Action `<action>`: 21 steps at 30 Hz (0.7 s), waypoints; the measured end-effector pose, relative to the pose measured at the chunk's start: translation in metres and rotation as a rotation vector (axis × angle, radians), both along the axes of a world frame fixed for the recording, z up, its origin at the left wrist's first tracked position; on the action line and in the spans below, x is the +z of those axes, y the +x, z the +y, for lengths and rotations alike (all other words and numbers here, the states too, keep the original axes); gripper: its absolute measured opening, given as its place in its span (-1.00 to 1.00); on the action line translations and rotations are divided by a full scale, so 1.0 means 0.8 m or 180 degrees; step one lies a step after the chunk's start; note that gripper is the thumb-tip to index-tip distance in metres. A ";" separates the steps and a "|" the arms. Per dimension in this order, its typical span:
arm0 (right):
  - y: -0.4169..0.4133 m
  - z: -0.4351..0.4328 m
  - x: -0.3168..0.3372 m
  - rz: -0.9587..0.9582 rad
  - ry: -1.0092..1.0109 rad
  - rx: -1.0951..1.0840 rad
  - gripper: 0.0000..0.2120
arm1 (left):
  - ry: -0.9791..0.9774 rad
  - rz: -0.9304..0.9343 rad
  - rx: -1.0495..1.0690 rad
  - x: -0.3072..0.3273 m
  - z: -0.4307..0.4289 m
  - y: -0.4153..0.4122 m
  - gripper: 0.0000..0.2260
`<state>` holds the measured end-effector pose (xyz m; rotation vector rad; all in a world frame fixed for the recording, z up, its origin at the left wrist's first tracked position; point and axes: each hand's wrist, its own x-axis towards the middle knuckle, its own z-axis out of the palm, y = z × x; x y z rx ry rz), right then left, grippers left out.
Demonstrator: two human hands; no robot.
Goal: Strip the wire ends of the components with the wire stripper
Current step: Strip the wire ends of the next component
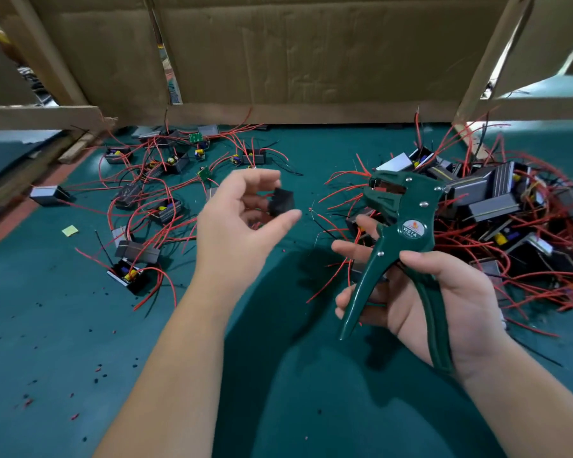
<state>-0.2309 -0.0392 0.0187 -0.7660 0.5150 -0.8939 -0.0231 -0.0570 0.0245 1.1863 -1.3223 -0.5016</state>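
Note:
My left hand (242, 223) is raised above the green table and holds a small black box-shaped component (281, 201) between thumb and curled fingers. Thin red and black wires (318, 223) trail from it toward the right. My right hand (444, 292) grips the handles of a dark green wire stripper (401, 226), whose jaws point up and left at about the component's height. The handles are spread apart. The wire ends sit between the two hands, apart from the stripper's jaws.
A dense heap of components with red wires (497, 209) lies at the right. Several more components (146, 200) are scattered at the left and back. Cardboard walls (311, 61) close off the back. Small bits of insulation (96, 371) dot the green table (295, 391).

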 end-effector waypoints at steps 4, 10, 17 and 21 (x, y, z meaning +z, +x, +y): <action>0.002 0.002 0.001 -0.0048 0.0057 0.0105 -0.29 | 0.0002 -0.0028 0.0155 -0.002 -0.001 -0.003 -0.65; 0.001 0.001 0.002 -0.0024 0.0123 0.0113 -0.18 | -0.0177 0.0537 0.0328 0.001 -0.003 0.004 -0.70; 0.002 0.003 0.001 -0.0023 0.0149 0.0130 -0.18 | -0.0292 0.1576 -0.0333 0.004 -0.002 0.000 -0.74; 0.004 0.003 0.000 0.0000 0.0186 0.0139 -0.20 | -0.0060 0.1784 -0.0461 0.001 -0.004 -0.001 -0.72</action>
